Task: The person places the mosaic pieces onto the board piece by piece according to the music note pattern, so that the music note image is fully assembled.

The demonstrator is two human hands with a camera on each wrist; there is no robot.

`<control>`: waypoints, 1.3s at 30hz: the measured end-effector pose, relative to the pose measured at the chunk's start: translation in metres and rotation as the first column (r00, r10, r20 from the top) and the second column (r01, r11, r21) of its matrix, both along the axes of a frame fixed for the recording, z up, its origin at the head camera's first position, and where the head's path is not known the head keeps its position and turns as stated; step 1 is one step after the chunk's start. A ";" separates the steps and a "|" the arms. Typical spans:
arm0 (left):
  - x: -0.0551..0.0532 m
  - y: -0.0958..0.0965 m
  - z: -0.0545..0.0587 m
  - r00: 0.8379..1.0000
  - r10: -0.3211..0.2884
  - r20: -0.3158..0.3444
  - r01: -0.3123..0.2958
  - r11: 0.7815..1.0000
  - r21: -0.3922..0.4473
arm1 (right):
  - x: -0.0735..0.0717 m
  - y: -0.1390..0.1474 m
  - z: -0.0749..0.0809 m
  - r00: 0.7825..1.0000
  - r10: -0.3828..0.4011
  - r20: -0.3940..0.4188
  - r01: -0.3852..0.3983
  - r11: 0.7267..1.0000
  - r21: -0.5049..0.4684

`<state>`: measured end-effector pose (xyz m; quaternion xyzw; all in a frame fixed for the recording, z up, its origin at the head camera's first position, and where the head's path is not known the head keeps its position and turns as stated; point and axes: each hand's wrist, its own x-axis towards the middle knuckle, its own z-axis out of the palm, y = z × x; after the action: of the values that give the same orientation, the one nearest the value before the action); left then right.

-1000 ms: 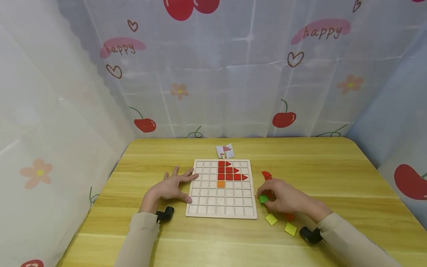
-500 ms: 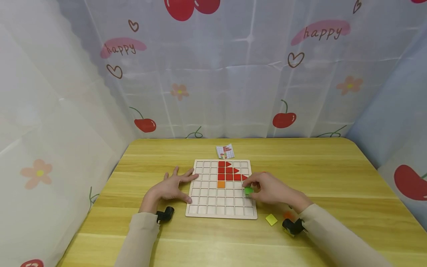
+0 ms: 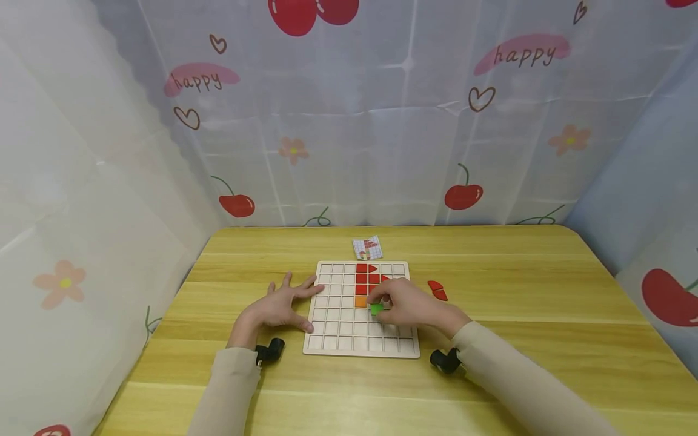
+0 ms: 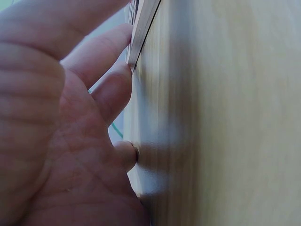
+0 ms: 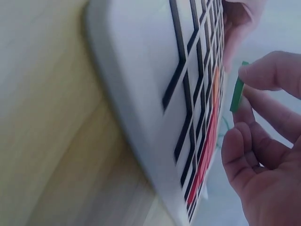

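A pale wooden grid board (image 3: 331,344) lies flat on the table. Red square and pointed tiles (image 3: 362,278) fill cells in its upper part, partly covered by my right hand. Just below them sits one orange square tile (image 3: 360,301). My right hand (image 3: 417,307) pinches a green tile (image 3: 376,309) between thumb and fingers above the board, right of the orange one; in the right wrist view the green tile (image 5: 238,94) is apart from the grid. With spread fingers, my left hand (image 3: 279,304) rests at the board's left edge, thumb and fingertips touching it.
A small picture card (image 3: 368,247) lies behind the board. Two red rounded tiles (image 3: 437,290) are on the table to the right. Black wrist cameras (image 3: 446,361) sit at both cuffs. A printed curtain (image 3: 349,151) hangs behind the table.
My right hand has carried the green tile leftward from the table on the right to above the board. The yellow tiles are now hidden behind my right arm. My left hand stays put.
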<state>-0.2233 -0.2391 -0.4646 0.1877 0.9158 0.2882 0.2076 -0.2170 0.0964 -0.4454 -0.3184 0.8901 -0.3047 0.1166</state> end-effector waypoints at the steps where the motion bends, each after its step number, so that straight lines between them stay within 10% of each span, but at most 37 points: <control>1: 0.000 0.000 0.000 1.000 -0.001 0.001 0.001 1.000 0.001 | -0.001 -0.004 0.000 1.000 0.005 0.001 -0.005 1.000 -0.002; 39: 0.002 -0.001 0.000 1.000 0.002 0.004 -0.002 1.000 0.013 | 0.005 -0.028 0.001 0.996 0.086 -0.020 -0.086 0.996 0.040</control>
<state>-0.2216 -0.2405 -0.4645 0.1874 0.9137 0.2948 0.2078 -0.2122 0.0682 -0.4446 -0.3574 0.8825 -0.2785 0.1260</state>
